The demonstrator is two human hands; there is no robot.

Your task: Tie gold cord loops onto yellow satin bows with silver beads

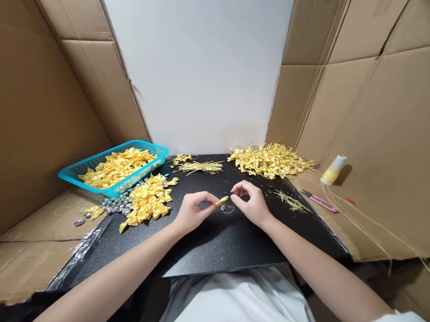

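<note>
My left hand [195, 211] is closed, its thumb and forefinger pinching a yellow ribbon bow [222, 200] above the black table. A small silvery bell [223, 207] hangs just below the bow, with a thin cord [231, 210] curling out to the right. Close by on the right, my right hand [251, 203] is curved, its thumb and forefinger tips slightly apart. Nothing shows between those fingers. To the left of my hands lie loose yellow bows [149, 198] beside a heap of silver bells [120, 207].
A turquoise basket [115, 191] of bows stands back left. Gold cord pieces [202, 167] and a pile of corded bows [269, 160] lie at the back. Cord scraps [292, 202], pink thread snips [320, 203] and a thread spool [333, 170] are right. Cardboard walls [383, 118] flank the table.
</note>
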